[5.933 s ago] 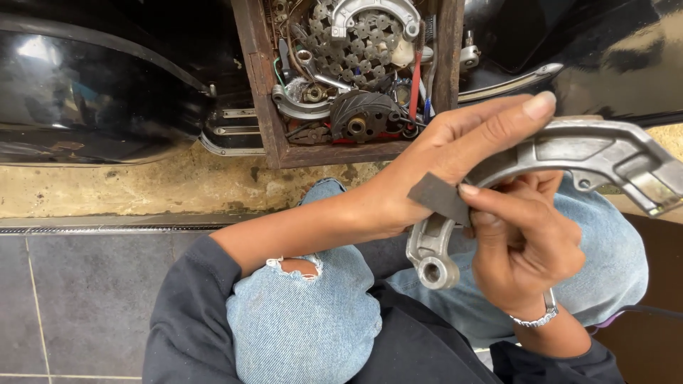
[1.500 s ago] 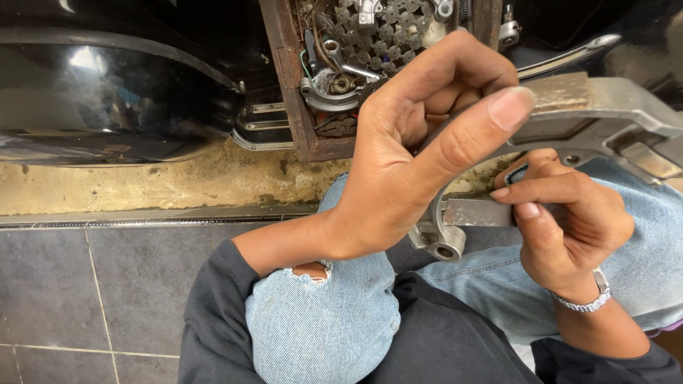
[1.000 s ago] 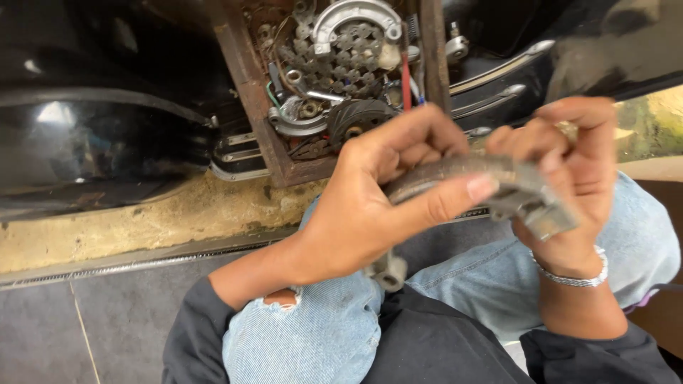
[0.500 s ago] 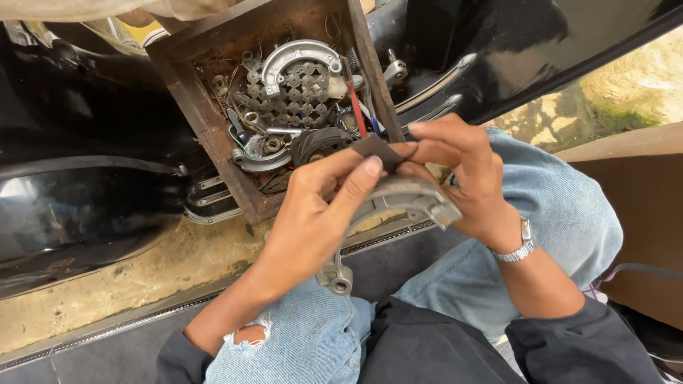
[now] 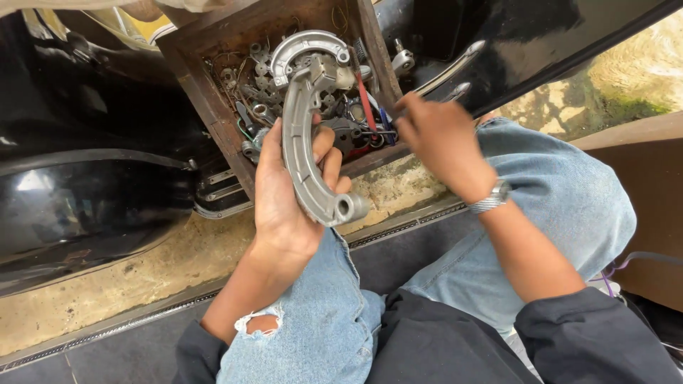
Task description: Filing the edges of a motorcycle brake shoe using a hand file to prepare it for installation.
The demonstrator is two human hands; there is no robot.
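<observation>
My left hand grips a curved grey metal brake shoe, held upright with its round eye end at the bottom. My right hand reaches over the front edge of a wooden box filled with several metal parts and tools; whether it holds anything cannot be told, as its fingers are blurred and curled. A second curved metal shoe lies at the back of the box. A metal watch sits on my right wrist.
Black glossy vehicle bodywork lies to the left and a black panel to the upper right. My knees in light blue jeans fill the lower view. A drain channel runs along the stone floor.
My right hand has let go of the brake shoe and moved to the box. The left hand now holds the shoe alone, turned upright. The dark abrasive pad is out of sight.
</observation>
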